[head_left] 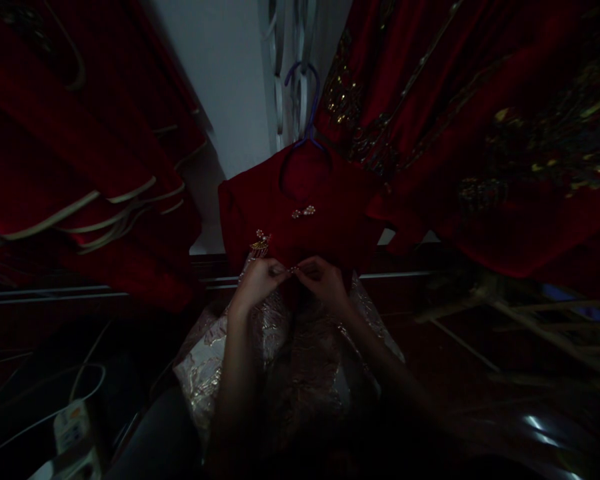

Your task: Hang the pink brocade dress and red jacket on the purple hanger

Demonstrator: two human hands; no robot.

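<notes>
A dark red garment hangs in front of me on a purple hanger. Near its neckline sits a pearly clasp; a gold fringed ornament shows on its left side. Below the neck clasp, my left hand and my right hand meet at the front of the garment, fingertips pinched together. Between them shows a small beaded fastener, partly covered by the fingers. Under my forearms spreads shiny patterned fabric; the dim light hides how it joins the red part.
Red garments with pale piping hang at the left, and red clothes with gold embroidery at the right. The hanger hooks onto a pale ringed rack. A white power strip with a cable lies lower left; a wooden rack stands right.
</notes>
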